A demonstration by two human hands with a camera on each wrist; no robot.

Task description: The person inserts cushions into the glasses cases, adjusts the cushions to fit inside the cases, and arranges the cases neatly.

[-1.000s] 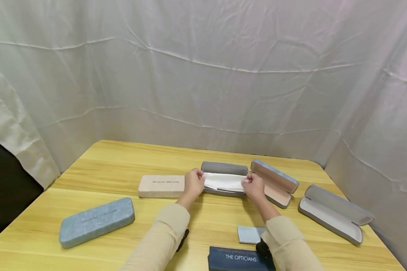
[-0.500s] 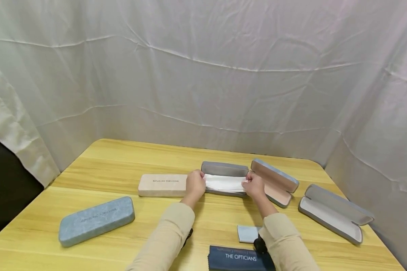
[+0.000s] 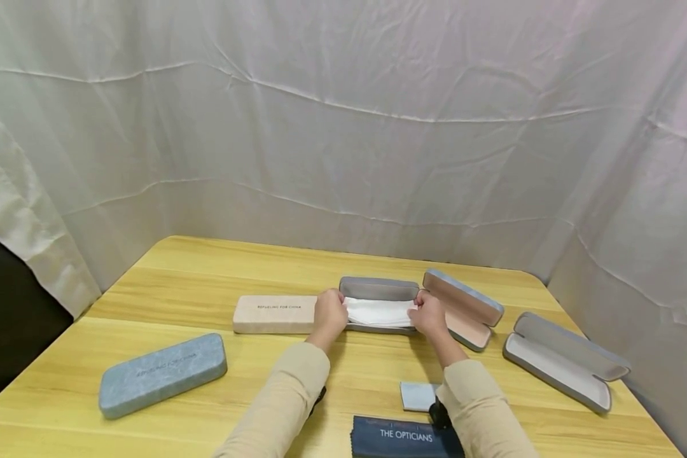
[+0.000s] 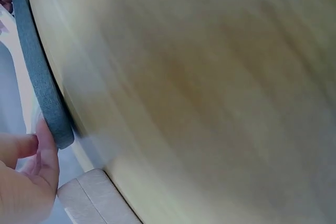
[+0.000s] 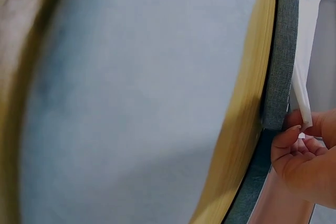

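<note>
Hands, left (image 3: 328,315) and right (image 3: 429,314), each pinch an end of the white cloth (image 3: 379,312) over the open grey case (image 3: 378,289).

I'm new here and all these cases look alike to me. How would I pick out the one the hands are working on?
Start at the wooden table and look to the row of cases along its far side. Between the shut beige case and the open pink-lined case lies an open grey case. It alone holds a white cloth, pinched at its ends by the left hand and right hand.
</note>
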